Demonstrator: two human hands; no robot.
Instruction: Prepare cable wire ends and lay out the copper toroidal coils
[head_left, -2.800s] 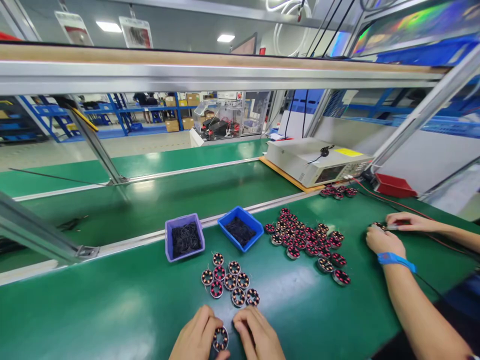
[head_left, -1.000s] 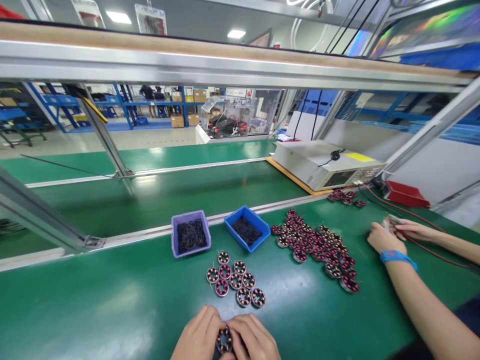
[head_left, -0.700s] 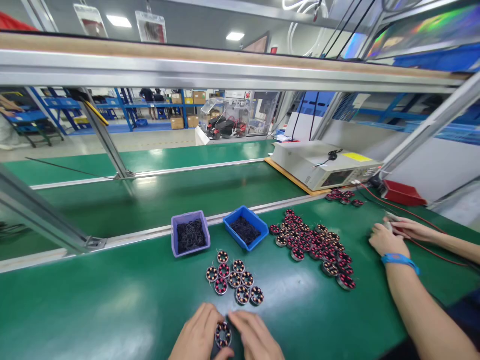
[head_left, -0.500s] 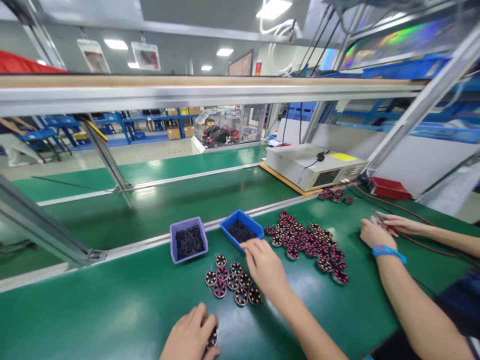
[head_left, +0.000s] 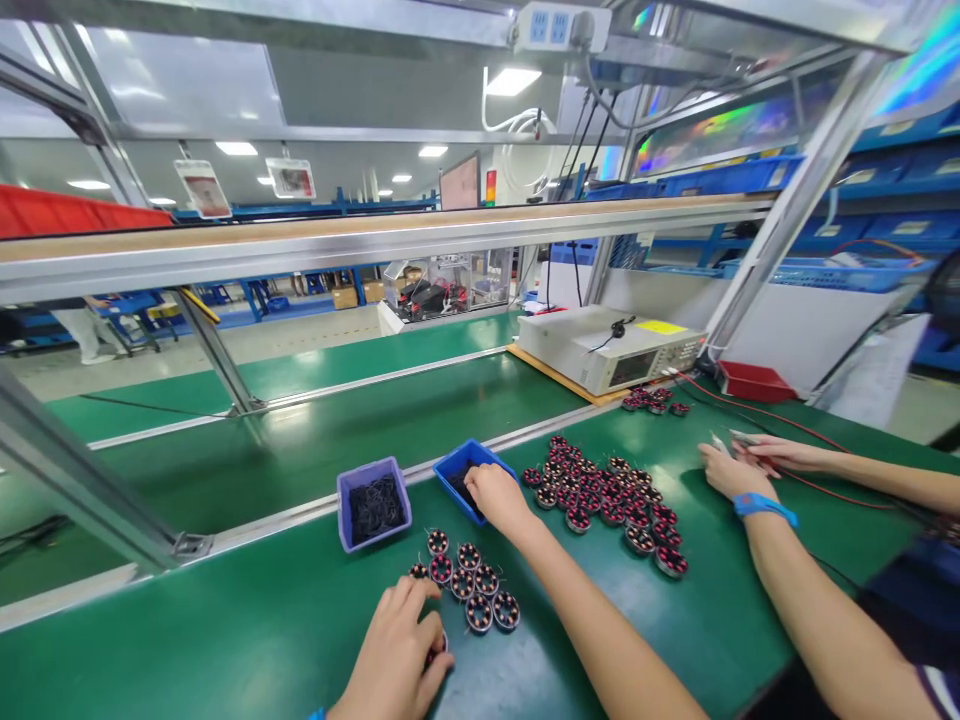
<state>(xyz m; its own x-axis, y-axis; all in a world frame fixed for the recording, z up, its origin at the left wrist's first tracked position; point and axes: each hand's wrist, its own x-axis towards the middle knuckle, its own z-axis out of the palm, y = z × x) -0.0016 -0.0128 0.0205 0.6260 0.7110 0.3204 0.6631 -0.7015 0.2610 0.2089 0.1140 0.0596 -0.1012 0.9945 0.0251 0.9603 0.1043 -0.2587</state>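
Observation:
My left hand point(head_left: 397, 648) rests low on the bench with its fingers curled around a wound motor stator point(head_left: 436, 652), mostly hidden under the fingers. Reaching into a blue bin point(head_left: 466, 452), my right hand point(head_left: 498, 496) has its fingers bent together. The fingertips are down among the small black pieces point(head_left: 454, 482), so what they grip is hidden. Just beyond my left hand lies a small group of ring-shaped stators point(head_left: 462, 583) with copper and pink windings. A purple bin point(head_left: 344, 515) of thin black pieces point(head_left: 377, 508) stands left of the blue one.
A larger cluster of stators point(head_left: 592, 490) lies right of my right forearm. Further right, a co-worker's hands point(head_left: 739, 470) hold probe-like clips with red leads. A grey bench instrument point(head_left: 607, 345) and a red tray point(head_left: 756, 382) stand behind. A shelf beam point(head_left: 375, 245) crosses above.
My right hand has moved from the blue bin's near rim down into it. My left hand has shifted closer to the small stator group, still around its stator. The camera view has tilted upward.

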